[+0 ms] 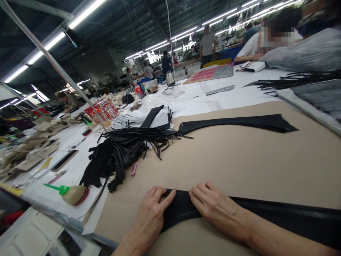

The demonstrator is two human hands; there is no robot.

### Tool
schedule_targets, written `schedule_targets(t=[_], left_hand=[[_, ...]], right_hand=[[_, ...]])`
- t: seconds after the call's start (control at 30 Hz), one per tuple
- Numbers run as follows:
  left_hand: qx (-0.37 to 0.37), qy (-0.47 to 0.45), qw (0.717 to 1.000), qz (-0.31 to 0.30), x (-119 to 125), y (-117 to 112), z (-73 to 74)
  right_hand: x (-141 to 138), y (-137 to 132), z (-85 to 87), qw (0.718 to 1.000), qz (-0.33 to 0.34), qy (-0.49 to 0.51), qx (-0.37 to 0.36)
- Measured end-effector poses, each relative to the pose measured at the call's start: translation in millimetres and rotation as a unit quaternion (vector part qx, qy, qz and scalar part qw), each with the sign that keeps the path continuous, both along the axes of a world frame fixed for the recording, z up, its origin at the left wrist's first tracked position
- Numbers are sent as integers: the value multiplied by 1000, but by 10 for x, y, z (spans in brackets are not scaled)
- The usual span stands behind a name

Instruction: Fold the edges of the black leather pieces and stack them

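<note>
The left hand (152,210) and right hand (214,203), fingers curled, hold a black piece (181,205), with heaped black strips (114,156), pink cutter (134,169) and bottle (73,195) leftward.

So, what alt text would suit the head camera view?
A person's left hand and right hand rest on a long black piece of material on a tan sheet. To the left lie a heap of thin black strips and a squeeze bottle with a green nozzle; other people are behind, under workshop tube lights.
</note>
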State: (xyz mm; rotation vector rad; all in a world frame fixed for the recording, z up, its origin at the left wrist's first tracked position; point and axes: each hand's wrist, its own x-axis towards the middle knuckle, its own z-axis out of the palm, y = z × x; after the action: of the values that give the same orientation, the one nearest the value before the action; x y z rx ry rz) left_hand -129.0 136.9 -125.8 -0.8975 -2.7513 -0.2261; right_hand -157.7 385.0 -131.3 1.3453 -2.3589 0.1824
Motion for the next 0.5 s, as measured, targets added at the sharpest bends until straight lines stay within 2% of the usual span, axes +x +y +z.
schedule_targets(t=[0.23, 0.5], left_hand=[[-80, 44, 996, -4, 9, 65, 73], [-86, 67, 994, -11, 14, 88, 65]], right_hand=[[-4, 101, 0, 1000, 2, -26, 3], [-43, 303, 4, 999, 22, -42, 12]])
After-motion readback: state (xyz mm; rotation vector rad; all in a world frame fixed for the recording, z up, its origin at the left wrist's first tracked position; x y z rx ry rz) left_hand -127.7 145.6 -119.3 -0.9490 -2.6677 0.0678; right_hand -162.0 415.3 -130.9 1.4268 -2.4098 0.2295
